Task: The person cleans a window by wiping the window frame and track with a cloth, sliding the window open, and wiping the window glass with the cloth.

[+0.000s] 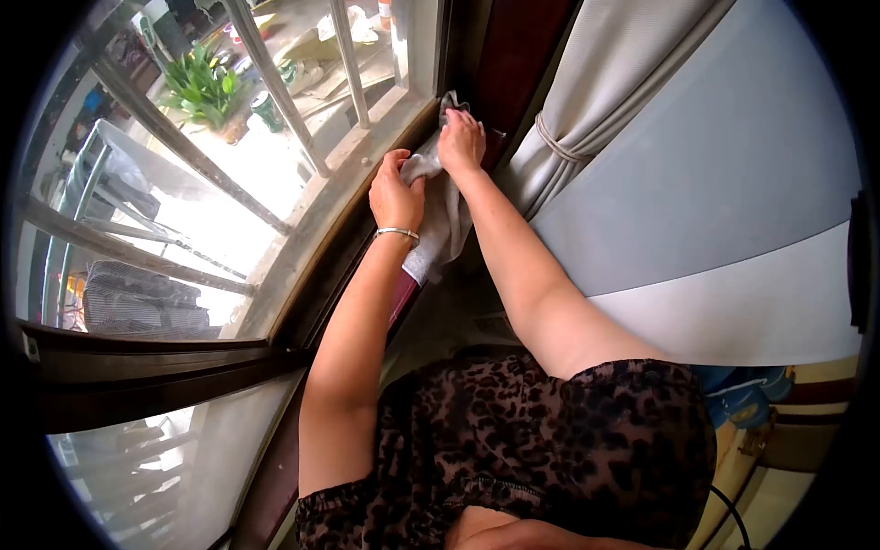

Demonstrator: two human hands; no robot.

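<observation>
At the far left, beyond the glass: slanted grey metal window bars (275, 87), a green leafy potted plant (203, 87) and a green drinks can (268, 110) standing just beside it, all outdoors and well apart from the hands. Further right, a pale, dusty stone window sill (344, 170) running along the dark brown window frame (325, 280). Against that frame, the left hand (396, 194), silver bangle (397, 233) at the wrist, fingers curled and closed on a bunched fold of the crumpled light grey cloth (442, 220), probably gathering the slack so that it does not hang loose. Left forearm stretched up from the elbow, wrist straight, knuckles towards the sill. Cloth draped down between the two forearms, its upper end tucked into the corner where frame meets dark red post. At that corner, the right hand (461, 142), palm down, fingers bent and pressing the top of the same cloth against the frame, seemingly to work it into the narrow corner. Right arm fully extended, reaching higher than the left. Rightmost, a cream ribbed curtain (596, 92) tied back with a cord, then a grey and white wall (733, 229).
</observation>
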